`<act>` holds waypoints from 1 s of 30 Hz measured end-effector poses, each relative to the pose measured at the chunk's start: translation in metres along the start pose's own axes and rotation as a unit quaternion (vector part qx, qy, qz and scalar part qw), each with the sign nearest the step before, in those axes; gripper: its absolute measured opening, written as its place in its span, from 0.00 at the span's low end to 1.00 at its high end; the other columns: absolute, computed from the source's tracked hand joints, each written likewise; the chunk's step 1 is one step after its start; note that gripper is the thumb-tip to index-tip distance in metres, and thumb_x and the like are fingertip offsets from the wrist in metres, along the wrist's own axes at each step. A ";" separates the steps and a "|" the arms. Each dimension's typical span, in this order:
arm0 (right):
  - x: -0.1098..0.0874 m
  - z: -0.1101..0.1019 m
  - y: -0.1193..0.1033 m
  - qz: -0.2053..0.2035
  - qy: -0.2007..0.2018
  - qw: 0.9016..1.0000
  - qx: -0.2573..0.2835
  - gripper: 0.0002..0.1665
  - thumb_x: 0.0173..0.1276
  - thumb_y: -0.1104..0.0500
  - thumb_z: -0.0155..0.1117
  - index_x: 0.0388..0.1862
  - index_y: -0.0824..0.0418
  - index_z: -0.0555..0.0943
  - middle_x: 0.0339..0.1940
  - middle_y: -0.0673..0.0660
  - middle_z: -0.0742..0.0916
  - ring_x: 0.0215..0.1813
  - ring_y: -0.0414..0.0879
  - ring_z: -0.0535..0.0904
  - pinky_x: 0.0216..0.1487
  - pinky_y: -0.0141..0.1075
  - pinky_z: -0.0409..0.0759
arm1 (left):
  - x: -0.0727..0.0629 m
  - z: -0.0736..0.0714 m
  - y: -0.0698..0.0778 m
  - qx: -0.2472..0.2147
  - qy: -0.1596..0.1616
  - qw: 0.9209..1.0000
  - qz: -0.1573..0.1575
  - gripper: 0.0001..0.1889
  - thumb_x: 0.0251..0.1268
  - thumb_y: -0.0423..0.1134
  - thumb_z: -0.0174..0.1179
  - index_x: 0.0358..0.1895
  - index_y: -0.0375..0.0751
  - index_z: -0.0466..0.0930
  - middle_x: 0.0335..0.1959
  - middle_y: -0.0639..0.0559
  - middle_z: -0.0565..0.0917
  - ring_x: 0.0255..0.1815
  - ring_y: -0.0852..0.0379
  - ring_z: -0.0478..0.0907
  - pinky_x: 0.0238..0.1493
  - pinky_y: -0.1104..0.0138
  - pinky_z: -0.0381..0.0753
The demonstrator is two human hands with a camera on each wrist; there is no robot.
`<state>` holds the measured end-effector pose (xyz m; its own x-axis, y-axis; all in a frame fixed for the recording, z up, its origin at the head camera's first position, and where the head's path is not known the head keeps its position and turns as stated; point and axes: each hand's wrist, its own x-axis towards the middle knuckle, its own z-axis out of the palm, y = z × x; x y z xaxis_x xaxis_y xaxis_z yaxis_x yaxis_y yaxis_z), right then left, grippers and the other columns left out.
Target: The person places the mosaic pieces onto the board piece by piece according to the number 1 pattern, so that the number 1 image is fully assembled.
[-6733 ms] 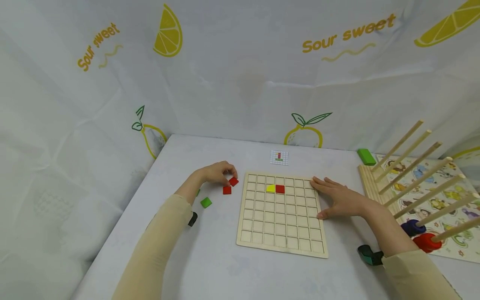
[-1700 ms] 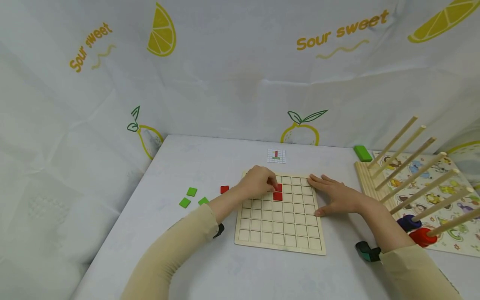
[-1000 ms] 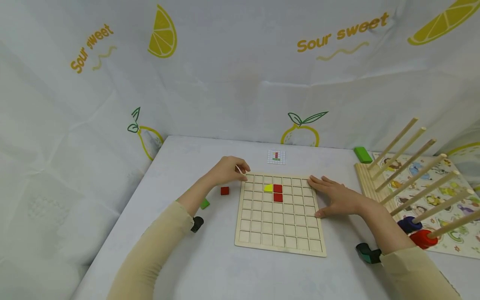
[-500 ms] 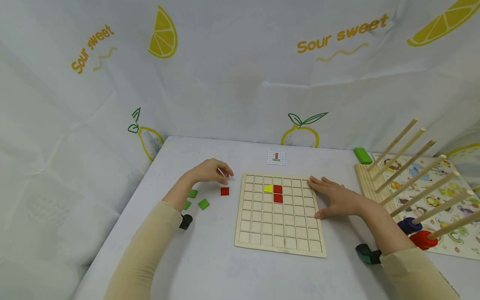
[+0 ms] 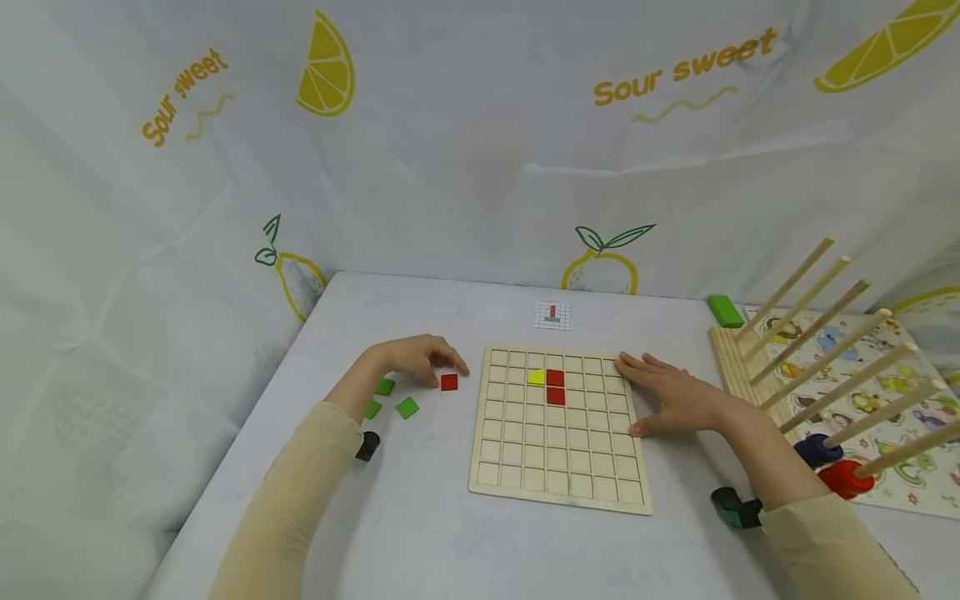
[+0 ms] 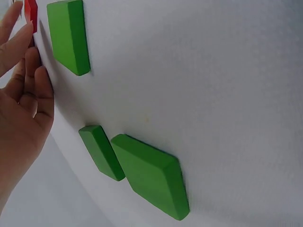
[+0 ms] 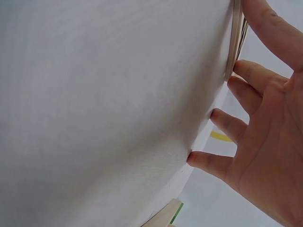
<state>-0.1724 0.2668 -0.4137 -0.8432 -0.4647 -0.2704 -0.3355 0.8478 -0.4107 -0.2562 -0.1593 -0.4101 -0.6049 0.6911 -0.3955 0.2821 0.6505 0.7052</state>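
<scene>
My left hand [image 5: 420,357] is low over the table, thumb and forefinger spread around a loose red square tile [image 5: 449,382]. In the left wrist view the thumb tip overlaps that red tile [image 6: 31,14], with the other fingers loosely bent. Several green square tiles [image 5: 407,407] lie beside and below this hand. A wooden grid board [image 5: 525,479] carries a yellow corner-cut tile [image 5: 536,377] with two red tiles [image 5: 555,387], one above the other, to its right. My right hand [image 5: 671,398] rests with spread fingers at the board's right edge, thumb and forefinger touching it.
Behind the board lies a small printed pattern card [image 5: 552,316]. At the right stand a wooden rack with upright pegs [image 5: 723,354], a green block [image 5: 725,311] and an animal picture board [image 5: 911,496]. A printed white cloth [image 5: 465,167] hangs behind the table.
Over the last seconds a second red tile has come onto the board below the first. My left hand has left the board, moved left and lowered to the loose red tile. The right hand stays.
</scene>
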 end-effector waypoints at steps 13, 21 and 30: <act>0.002 0.001 0.002 -0.001 -0.001 1.000 -0.004 0.67 0.48 0.31 0.73 0.78 0.62 0.57 0.80 0.66 0.59 0.79 0.73 0.49 0.67 0.77 0.48 | 0.000 0.004 -0.004 0.006 0.009 1.000 -0.006 0.25 0.57 0.22 0.61 0.56 0.49 0.84 0.59 0.49 0.75 0.63 0.53 0.69 0.70 0.58 0.67; 0.001 0.001 0.001 -0.002 -0.003 1.000 -0.003 0.67 0.48 0.31 0.73 0.78 0.63 0.57 0.80 0.66 0.59 0.78 0.74 0.49 0.67 0.77 0.48 | 0.000 0.005 -0.003 -0.003 0.010 1.000 -0.012 0.22 0.57 0.22 0.62 0.54 0.45 0.84 0.59 0.46 0.73 0.64 0.50 0.69 0.71 0.57 0.67; 0.001 0.001 0.002 -0.001 -0.001 1.000 -0.004 0.67 0.48 0.31 0.73 0.78 0.62 0.57 0.80 0.66 0.60 0.79 0.73 0.49 0.67 0.77 0.49 | 0.003 0.006 -0.001 0.002 0.023 0.999 -0.033 0.18 0.55 0.23 0.64 0.48 0.44 0.84 0.54 0.47 0.73 0.53 0.53 0.67 0.59 0.65 0.69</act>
<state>-0.1737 0.2676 -0.4157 -0.8419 -0.4671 -0.2702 -0.3414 0.8488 -0.4037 -0.2536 -0.1559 -0.4160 -0.6555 0.6320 -0.4134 0.2434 0.6950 0.6765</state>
